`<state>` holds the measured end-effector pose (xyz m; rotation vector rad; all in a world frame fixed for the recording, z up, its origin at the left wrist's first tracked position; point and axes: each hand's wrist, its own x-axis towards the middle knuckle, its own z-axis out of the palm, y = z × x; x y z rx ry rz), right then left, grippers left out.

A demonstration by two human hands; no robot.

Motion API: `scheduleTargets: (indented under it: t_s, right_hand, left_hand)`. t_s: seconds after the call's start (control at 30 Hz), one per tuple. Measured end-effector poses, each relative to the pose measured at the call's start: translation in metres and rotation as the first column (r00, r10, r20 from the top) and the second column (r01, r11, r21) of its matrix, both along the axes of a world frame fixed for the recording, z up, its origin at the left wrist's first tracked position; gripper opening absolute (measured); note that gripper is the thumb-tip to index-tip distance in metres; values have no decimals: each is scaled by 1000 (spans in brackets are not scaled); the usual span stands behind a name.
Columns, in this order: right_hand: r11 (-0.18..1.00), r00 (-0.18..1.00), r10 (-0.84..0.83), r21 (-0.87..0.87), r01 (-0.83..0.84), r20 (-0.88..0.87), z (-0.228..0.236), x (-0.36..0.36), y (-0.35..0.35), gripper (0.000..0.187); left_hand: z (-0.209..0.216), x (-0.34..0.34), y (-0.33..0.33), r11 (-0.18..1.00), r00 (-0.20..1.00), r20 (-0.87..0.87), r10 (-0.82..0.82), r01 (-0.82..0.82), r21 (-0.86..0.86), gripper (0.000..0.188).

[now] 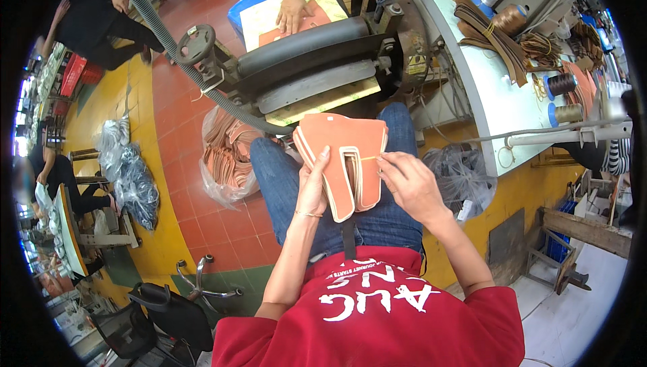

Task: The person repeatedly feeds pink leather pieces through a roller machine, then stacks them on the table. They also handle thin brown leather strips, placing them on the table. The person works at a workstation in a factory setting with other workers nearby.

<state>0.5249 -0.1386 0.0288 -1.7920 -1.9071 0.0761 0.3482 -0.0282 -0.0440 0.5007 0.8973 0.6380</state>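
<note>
The left hand (313, 190) is closed on the left side of a thick stack of salmon-pink, U-shaped flat pieces with pale cut edges (339, 136), its thumb lying along the top piece; the other fingers are hidden beneath, so how far they curl cannot be told. The right hand (412, 185) is drawn into a pinch at the stack's right edge, thumb and forefinger nearly together on the end of a thin yellow band (370, 158) that crosses the right leg of the U. The remaining fingers are loosely bent.

The stack is held above the person's lap, over blue denim trousers (278, 177), its broad joined end pointing away from the body and its two legs toward it. A narrow slot with a squared end separates the legs. The layers are slightly fanned, so several pale edges show along the left side and around the slot. The top face is smooth and matte, with a small whitish mark near the far edge.
</note>
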Motion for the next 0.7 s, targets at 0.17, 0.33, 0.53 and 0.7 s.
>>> scheduleTargets:
  t_s: [0.17, 0.33, 0.53, 0.7]
  right_hand:
    - [1000, 973, 20, 13, -23, 230, -19, 6, 13, 33]
    - [991, 880, 98, 38, -131, 466, -23, 11, 30, 34]
    - [970, 843, 176, 54, -235, 508, -20, 24, 54, 26]
    - [972, 973, 228, -49, -229, -35, -7, 22, 56, 15]
  left_hand:
    - [12, 3, 6, 995, 997, -76, -15, 23, 95, 47]
    - [18, 6, 7, 975, 986, -161, 46, -9, 223, 47]
    - [20, 3, 19, 997, 990, -140, 18, -7, 76, 43]
    - [17, -4, 25, 999, 996, -86, 16, -20, -44, 46]
